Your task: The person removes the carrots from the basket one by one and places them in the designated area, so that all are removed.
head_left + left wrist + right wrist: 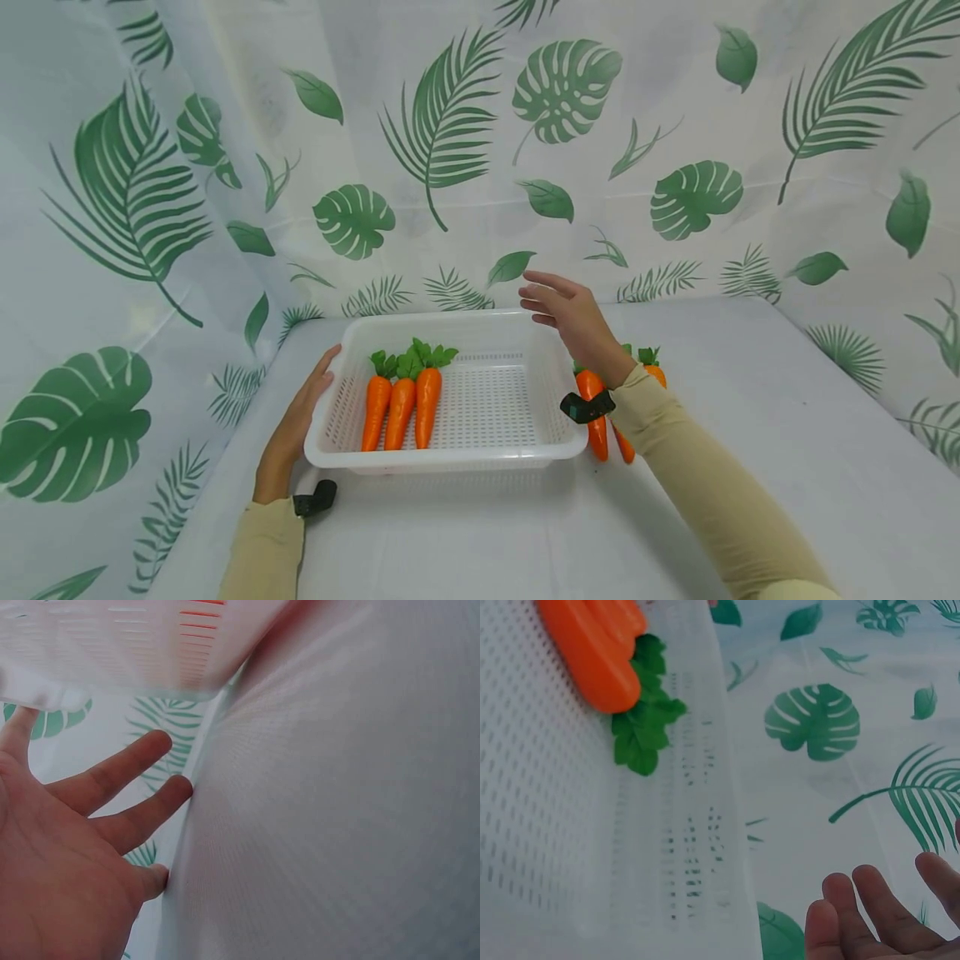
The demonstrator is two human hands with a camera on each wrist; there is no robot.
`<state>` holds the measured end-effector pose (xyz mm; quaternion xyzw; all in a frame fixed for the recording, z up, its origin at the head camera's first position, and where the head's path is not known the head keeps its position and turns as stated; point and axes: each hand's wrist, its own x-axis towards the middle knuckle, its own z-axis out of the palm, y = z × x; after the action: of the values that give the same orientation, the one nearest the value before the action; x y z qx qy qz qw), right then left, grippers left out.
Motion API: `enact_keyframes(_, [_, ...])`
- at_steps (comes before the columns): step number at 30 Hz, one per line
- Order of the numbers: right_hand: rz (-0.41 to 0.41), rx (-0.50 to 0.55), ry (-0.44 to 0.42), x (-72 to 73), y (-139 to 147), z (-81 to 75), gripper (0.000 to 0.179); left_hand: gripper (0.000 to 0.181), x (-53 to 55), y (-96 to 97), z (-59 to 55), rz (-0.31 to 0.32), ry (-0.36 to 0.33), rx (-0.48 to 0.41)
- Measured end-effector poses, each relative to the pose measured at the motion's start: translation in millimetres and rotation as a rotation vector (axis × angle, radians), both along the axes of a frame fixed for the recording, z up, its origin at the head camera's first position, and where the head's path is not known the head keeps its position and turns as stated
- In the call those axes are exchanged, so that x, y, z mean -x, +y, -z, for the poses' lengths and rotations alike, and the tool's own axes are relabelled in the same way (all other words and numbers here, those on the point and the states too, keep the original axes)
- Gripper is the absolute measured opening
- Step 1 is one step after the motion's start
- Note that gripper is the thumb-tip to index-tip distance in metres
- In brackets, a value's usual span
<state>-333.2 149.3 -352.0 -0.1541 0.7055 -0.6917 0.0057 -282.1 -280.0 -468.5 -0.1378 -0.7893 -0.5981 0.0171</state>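
Touching a perforated plastic basket [465, 457] of glossy, tapered carrots [401, 412], the left hand [296, 421] is splayed while the right hand [576, 318] hovers outstretched.

Glossy plastic basket [450, 457], smooth shiny carrots [401, 412], matt cloth sleeves [705, 471]

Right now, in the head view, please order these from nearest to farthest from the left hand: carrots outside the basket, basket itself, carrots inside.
1. Basket: its left side meets the left hand.
2. Carrots inside: toward the basket's left side.
3. Carrots outside: on the table, beyond the basket's right side.
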Motion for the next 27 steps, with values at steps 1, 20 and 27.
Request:
enact_keyframes(1, [-0.001,-0.006,-0.001,0.7,-2.9,0.7,0.049,0.060,0.4,-0.1,0.0,0.001,0.000,0.001])
enact_keyframes(20, [-0.054,-0.021,-0.144,16.2,-53.0,14.5,0.047,0.059,0.6,-0.6,2.3,-0.016,0.004,0.015])
enact_keyframes(27, [-0.087,-0.005,-0.190,20.1,-66.4,17.5,0.050,0.060,-0.2,-0.3,1.8,-0.019,0.001,0.020])
